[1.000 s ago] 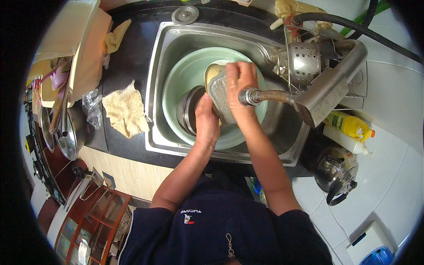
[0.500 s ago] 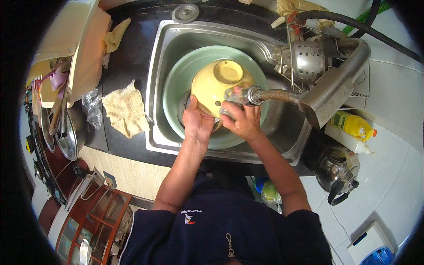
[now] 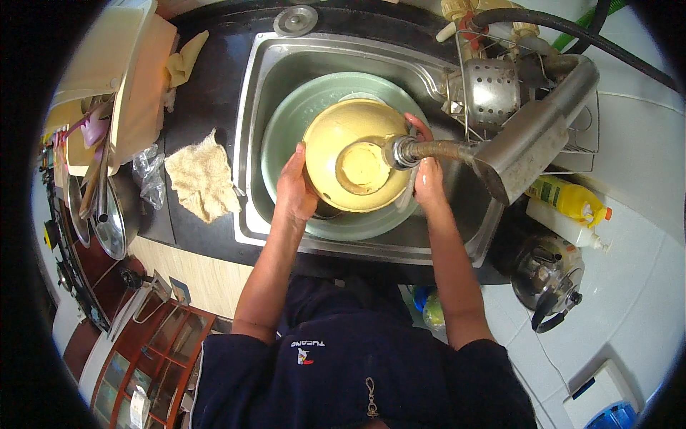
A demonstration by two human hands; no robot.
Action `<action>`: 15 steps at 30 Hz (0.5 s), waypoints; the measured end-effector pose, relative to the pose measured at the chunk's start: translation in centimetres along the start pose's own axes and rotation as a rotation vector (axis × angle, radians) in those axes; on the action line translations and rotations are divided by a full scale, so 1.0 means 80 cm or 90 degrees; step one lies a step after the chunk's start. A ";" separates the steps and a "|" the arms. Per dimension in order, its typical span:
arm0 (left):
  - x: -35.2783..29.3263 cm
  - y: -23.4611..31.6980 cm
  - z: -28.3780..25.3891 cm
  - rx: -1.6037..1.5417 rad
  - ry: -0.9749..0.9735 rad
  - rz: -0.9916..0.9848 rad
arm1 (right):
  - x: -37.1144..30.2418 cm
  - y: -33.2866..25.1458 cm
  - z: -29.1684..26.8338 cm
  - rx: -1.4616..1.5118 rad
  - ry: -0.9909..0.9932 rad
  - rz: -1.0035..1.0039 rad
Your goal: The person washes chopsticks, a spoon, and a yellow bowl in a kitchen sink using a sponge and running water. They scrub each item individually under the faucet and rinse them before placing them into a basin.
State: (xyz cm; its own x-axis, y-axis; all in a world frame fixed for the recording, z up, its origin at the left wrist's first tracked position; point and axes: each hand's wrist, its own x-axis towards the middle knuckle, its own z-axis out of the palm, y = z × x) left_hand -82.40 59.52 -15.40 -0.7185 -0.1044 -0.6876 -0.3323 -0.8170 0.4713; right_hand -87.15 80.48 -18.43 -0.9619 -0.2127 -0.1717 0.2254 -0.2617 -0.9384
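Note:
A yellow bowl [image 3: 332,134] is held bottom up over a pale green basin [image 3: 283,121], its round foot ring facing me. My left hand [image 3: 294,191] grips the bowl's left side, thumb laid along the outer wall. On the other side my right hand [image 3: 427,179] holds the bowl's right edge, partly hidden behind the faucet spout [image 3: 400,153]. A pale streak runs down by the right fingers; I cannot tell whether it is water. The basin sits inside a steel sink [image 3: 246,154]. Whatever lies under the bowl is mostly hidden.
The flexible faucet neck reaches in from the right, past a metal box-shaped piece [image 3: 536,136] and a perforated steel holder [image 3: 493,93]. A beige cloth [image 3: 204,177] lies left of the sink. A kettle [image 3: 547,264] and a yellow bottle [image 3: 572,201] stand at right.
The bowl has turned and tilted, so its foot ring now faces nearer me. My left hand shifted left along its side; my right hand moved from the outer wall to the right edge.

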 end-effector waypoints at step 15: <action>0.005 -0.035 -0.001 -0.069 0.053 0.135 | -0.041 0.062 0.039 0.049 0.346 0.055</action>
State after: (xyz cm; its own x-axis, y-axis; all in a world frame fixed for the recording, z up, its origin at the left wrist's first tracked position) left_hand -81.72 61.70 -17.05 -0.7107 -0.3225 -0.6253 -0.1091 -0.8275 0.5508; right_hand -82.37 76.96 -21.63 -0.8765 0.2743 -0.3956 0.2978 -0.3366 -0.8933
